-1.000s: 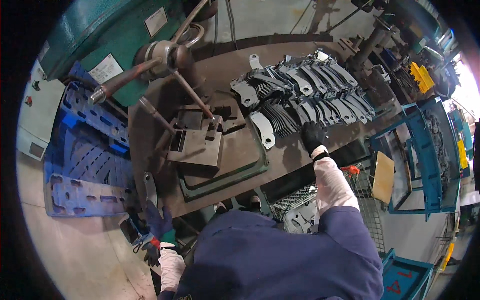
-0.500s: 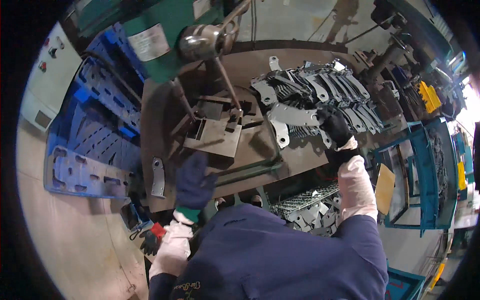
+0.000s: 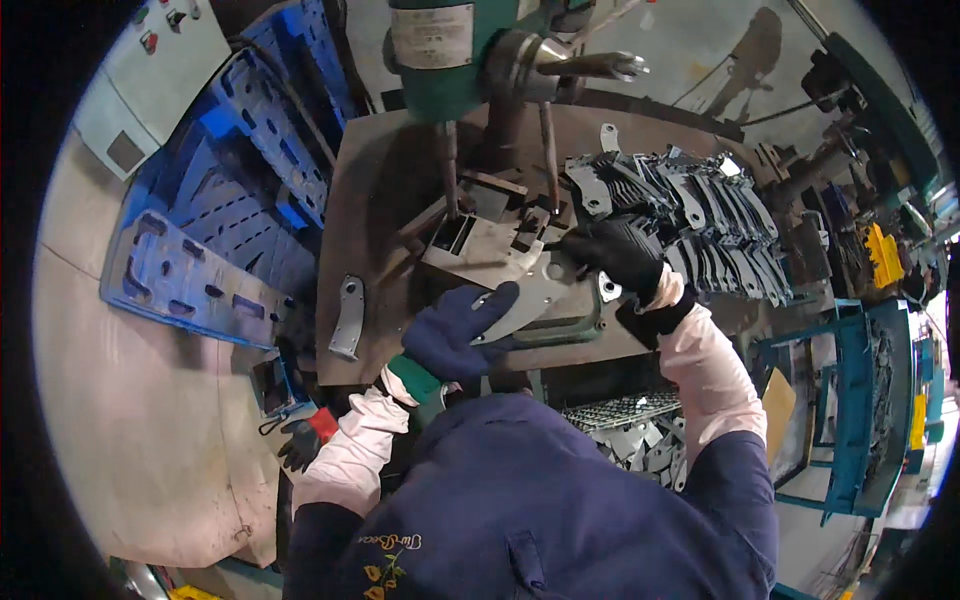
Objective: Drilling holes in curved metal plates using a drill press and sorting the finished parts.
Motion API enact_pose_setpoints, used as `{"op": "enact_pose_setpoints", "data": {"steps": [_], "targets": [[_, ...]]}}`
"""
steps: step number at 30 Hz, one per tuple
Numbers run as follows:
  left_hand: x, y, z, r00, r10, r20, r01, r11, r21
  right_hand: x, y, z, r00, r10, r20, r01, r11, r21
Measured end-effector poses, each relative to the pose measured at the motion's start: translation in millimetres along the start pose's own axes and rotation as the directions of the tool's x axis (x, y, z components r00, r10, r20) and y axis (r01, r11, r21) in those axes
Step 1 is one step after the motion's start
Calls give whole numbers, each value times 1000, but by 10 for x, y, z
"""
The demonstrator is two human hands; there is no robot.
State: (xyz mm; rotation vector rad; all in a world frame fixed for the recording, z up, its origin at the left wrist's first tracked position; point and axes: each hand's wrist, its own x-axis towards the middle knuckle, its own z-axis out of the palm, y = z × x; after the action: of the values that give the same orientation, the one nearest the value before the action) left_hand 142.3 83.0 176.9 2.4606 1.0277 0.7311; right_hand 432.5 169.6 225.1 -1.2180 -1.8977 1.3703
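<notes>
A flat grey metal plate (image 3: 532, 298) with a hole near its upper end is held between my hands, in front of the steel fixture block (image 3: 485, 255). My left hand (image 3: 455, 330), in a dark blue glove, grips the plate's lower left end with the thumb on top. My right hand (image 3: 620, 255), in a black glove, is closed on its upper right end; the fingertips are partly hidden. The fixture sits below the green drill press (image 3: 437, 60). Another grey plate (image 3: 347, 318) lies alone on the table, left of my left hand.
Stacked rows of similar plates (image 3: 690, 215) cover the right of the brown table (image 3: 385, 160). Blue pallets (image 3: 195, 280) stand at the left. A wire basket (image 3: 625, 412) of plates is below the table's front edge. A teal rack (image 3: 850, 400) stands far right.
My right hand has brought the plate leftward from the stacked rows to the front of the fixture. My left hand has moved up to the right and closed on its other end. The view has shifted.
</notes>
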Motion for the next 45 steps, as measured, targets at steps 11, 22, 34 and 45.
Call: {"op": "enact_pose_setpoints", "data": {"steps": [11,22,34,45], "targets": [[-448,-867,369,887,-378,-266,405,913,54,44,-1871,-270,966,-176,189,-49,592,804],[-179,-1146,466,852,-344,-394,472,830,296,222,-2033,-126,973,-89,213,-154,432,889],[-124,-1003,331,835,-453,-313,544,766,342,52,-1709,448,990,-127,-67,118,458,881],[-118,-1096,362,869,-383,-313,474,826,306,293,-1109,912,981,119,-152,90,415,905]]}}
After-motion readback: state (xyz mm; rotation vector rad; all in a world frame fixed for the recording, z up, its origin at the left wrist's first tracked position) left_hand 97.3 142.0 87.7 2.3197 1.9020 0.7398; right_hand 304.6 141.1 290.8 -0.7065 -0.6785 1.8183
